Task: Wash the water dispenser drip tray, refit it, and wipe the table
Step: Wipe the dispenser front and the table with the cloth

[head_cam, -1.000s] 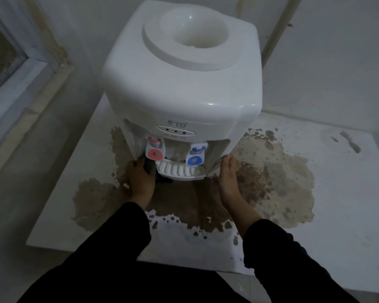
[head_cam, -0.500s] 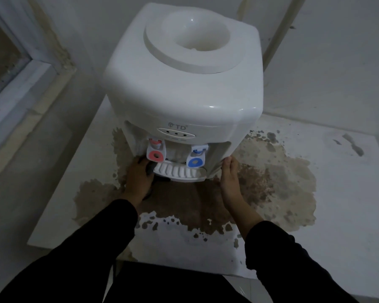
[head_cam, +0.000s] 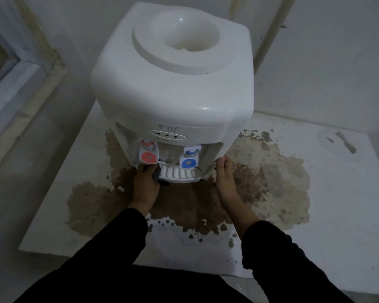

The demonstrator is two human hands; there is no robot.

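A white water dispenser [head_cam: 171, 101] stands on a white table [head_cam: 337, 215]. Its white slotted drip tray [head_cam: 178, 174] sits in place at the base, below the red tap [head_cam: 148, 157] and the blue tap [head_cam: 189, 163]. My left hand [head_cam: 146, 189] is at the dispenser's lower left corner, just left of the tray, with a small dark cloth [head_cam: 157, 174] held in its fingers. My right hand [head_cam: 225, 182] rests on edge against the dispenser's lower right side, fingers together and touching the casing.
A wide brown stain [head_cam: 271, 171] spreads over the table around and in front of the dispenser. A window frame [head_cam: 15, 84] is at the left, and white walls stand close behind. The table's near edge [head_cam: 118, 259] lies just in front of my sleeves.
Both hands have stayed at the dispenser's base. The dispenser and hands sit slightly farther from the table's near edge than before.
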